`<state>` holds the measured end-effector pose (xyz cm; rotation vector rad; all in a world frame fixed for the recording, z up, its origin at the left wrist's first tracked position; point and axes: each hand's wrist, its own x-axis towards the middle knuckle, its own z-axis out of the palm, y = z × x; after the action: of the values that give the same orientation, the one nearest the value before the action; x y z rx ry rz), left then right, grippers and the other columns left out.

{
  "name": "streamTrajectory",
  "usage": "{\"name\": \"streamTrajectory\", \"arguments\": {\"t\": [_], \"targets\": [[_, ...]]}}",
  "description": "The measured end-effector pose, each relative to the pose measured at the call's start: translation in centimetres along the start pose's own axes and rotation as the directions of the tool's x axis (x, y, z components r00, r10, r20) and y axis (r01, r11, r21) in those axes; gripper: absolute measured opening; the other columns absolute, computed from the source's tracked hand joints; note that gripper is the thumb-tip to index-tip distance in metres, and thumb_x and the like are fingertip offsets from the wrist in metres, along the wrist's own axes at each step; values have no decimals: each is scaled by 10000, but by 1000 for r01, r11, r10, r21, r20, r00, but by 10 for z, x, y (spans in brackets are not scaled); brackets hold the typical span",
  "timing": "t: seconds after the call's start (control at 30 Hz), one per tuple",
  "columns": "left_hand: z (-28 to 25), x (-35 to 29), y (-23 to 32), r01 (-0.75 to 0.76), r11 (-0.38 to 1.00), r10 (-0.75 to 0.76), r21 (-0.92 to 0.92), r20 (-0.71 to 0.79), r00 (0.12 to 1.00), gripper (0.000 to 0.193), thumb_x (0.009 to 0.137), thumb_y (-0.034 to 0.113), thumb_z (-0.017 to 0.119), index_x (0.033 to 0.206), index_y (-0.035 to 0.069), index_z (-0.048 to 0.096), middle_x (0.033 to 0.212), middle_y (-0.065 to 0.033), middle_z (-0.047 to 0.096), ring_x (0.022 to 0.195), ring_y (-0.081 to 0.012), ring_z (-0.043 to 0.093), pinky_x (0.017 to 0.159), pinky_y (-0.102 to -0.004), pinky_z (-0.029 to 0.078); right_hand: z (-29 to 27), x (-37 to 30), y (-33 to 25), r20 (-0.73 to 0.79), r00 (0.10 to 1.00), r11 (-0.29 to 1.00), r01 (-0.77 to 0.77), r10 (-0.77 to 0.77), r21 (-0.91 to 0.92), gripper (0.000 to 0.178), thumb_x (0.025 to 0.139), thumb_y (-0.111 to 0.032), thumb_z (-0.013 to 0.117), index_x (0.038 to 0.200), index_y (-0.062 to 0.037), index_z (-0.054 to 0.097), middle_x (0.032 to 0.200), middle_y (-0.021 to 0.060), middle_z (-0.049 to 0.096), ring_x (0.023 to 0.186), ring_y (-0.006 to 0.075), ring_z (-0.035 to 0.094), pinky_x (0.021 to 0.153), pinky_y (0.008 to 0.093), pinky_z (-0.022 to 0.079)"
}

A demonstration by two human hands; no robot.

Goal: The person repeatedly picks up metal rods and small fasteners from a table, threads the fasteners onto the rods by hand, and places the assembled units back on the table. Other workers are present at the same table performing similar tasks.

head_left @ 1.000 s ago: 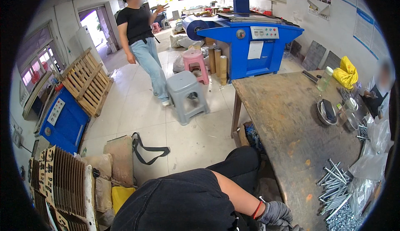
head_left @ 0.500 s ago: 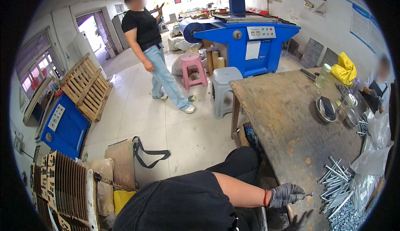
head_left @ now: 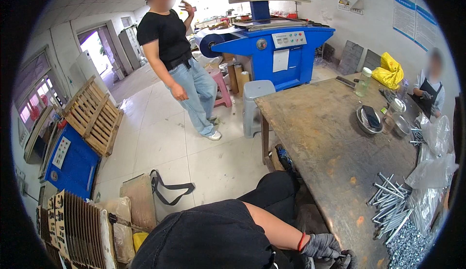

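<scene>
We are holding our grey-gloved left hand and grey-gloved right hand close together by the worn brown table; whether either is gripping, we cannot tell.

Workshop, blue machine, wooden pallet, piled bolts

Left arm, bare below the sleeve, slanting down rightward; left hand gloved, fingers drawn together; gloved right hand just beside, the 2 close together.
</scene>
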<state>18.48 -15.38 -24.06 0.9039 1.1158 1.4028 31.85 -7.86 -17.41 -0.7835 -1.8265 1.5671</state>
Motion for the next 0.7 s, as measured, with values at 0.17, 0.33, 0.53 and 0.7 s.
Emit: {"name": "streamTrajectory", "arguments": {"t": [0.17,0.33,0.53,0.7], "targets": [[5,-5,23,-130,724,250,677,-81,965,194,841,213,601,943,51,637,844,-90,659,773,-234,625,717,-351,484,12,0,22,-191,981,970,21,26,241,119,869,-142,602,870,-24,591,799,38,574,735,146,493,693,282,429],[9,1,16,-10,831,113,557,-151,982,259,839,209,615,1054,65,626,970,-115,656,901,-266,624,808,-353,478,9,8,31,-167,983,951,-18,72,308,139,871,-171,604,905,-46,554,829,32,547,766,138,467,718,276,410],[16,8,22,70,989,-58,131,-94,994,237,872,221,602,1013,33,633,712,-41,621,658,-127,569,604,-273,461,-9,6,11,55,998,942,17,-38,335,394,922,-295,512,1159,17,553,1127,146,582,1001,230,532,902,342,405],[21,14,3,-19,986,14,166,28,1000,215,871,196,600,997,24,633,698,-28,611,656,-108,561,599,-262,460,-27,11,48,46,980,939,170,-192,298,319,896,-273,576,1060,0,589,1033,115,597,943,216,541,874,346,421]]}}
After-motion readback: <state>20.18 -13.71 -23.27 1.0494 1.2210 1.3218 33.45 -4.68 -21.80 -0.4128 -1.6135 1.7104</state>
